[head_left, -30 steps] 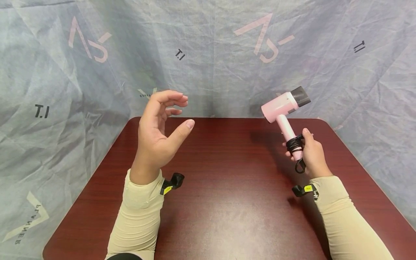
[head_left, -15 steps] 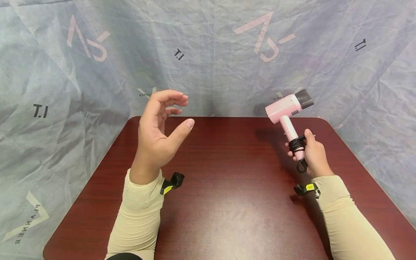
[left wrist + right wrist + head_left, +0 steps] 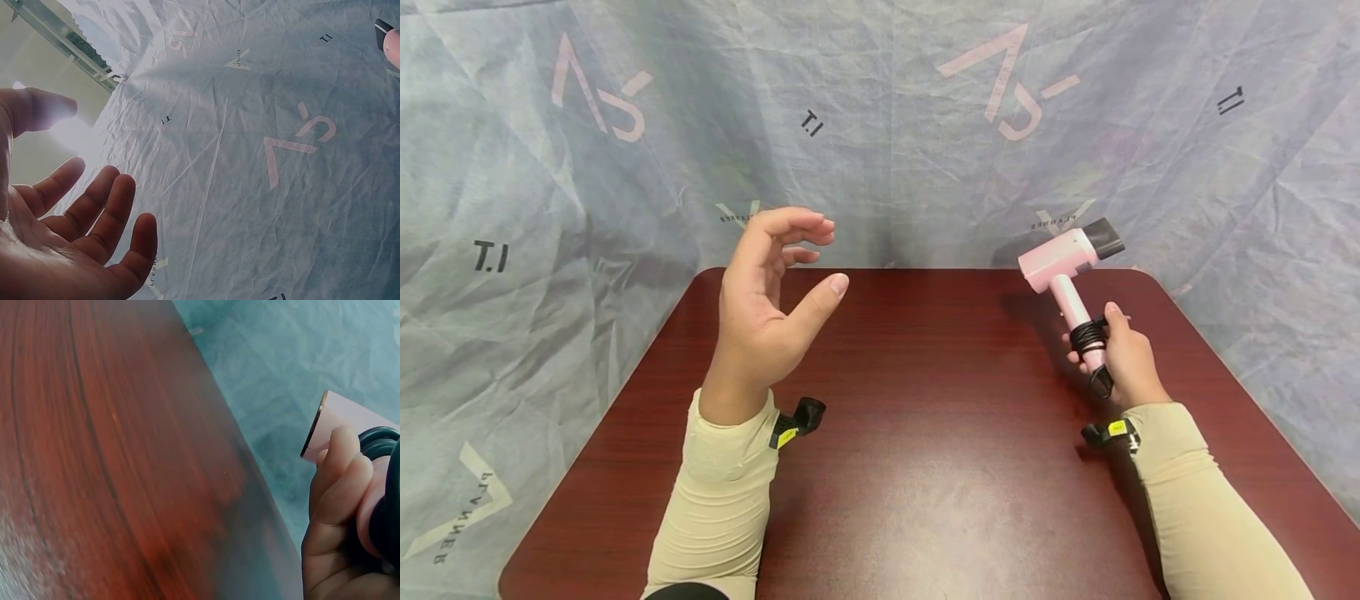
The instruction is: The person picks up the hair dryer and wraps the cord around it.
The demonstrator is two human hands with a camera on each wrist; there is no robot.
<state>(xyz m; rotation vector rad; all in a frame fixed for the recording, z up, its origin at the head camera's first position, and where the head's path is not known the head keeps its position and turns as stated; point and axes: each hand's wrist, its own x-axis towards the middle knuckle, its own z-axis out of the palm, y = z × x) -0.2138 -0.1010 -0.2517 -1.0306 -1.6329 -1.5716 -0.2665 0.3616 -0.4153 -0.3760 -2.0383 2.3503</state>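
Note:
On the right side of the head view, a pink hair dryer (image 3: 1060, 260) with a black nozzle (image 3: 1105, 239) is tilted above the table. My right hand (image 3: 1131, 358) grips its handle, where a black cord (image 3: 1086, 336) is wound round. In the right wrist view, fingers (image 3: 337, 487) curl about the handle, and part of the hair dryer (image 3: 350, 415) is cut off by the frame edge. My left hand (image 3: 767, 308) is raised at the left, fingers loosely bent and thumb apart, holding nothing. The left wrist view shows that hand (image 3: 69, 231) with its palm bare.
A dark red wooden table (image 3: 910, 400) spreads beneath both hands. Behind it and at the sides hangs a grey printed cloth (image 3: 880, 125). A black wrist camera (image 3: 805, 417) sits at the left cuff, another wrist camera (image 3: 1101, 435) at the right.
My right hand and the hair dryer have shifted slightly right and down. The left hand has stayed nearly still.

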